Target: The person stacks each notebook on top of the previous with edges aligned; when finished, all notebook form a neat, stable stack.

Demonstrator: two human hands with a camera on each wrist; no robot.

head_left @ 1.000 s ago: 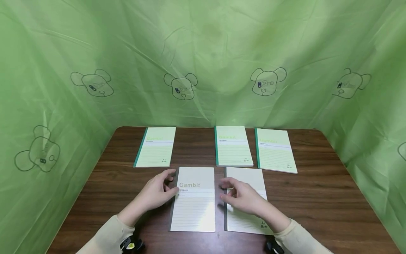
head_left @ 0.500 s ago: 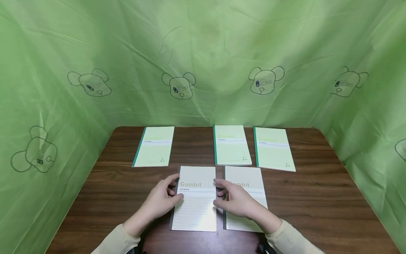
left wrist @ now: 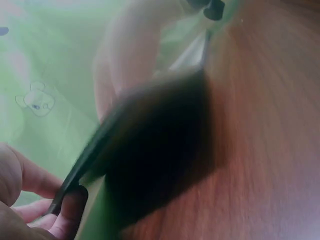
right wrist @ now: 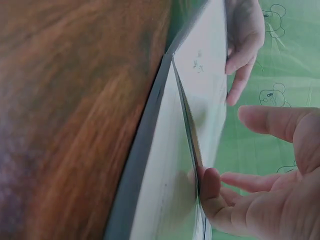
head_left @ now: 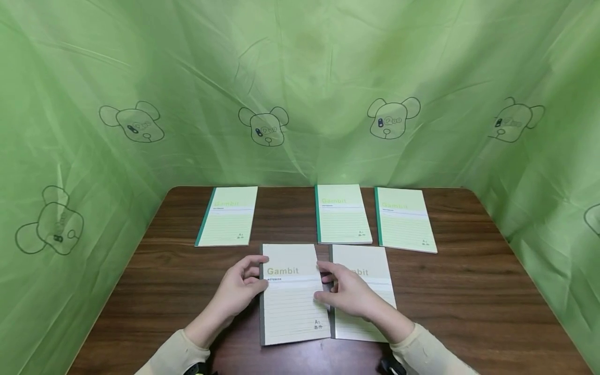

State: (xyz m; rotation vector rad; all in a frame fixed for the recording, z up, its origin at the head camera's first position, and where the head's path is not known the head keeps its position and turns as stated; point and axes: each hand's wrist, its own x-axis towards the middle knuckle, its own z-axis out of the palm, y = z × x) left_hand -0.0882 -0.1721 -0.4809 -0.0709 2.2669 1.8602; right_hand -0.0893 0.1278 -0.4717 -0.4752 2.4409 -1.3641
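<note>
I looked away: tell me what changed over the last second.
The front-left white paper notebook with a grey spine has been tilted up from the brown wooden table, its near end swung right. The left hand now grips its spine edge; the right hand has moved left, its fingers reaching the notebook's right edge. The other white, grey-spined notebook and three pale-green, green-spined paper notebooks stayed put.

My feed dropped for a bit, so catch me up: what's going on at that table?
A person has a grey-spined notebook between two hands: the left grip pinches its spine side, the right grip its opposite edge. It is tilted, at least partly raised off the table. A second grey-spined notebook lies just to its right. Along the far side lie three green-spined notebooks.
</note>
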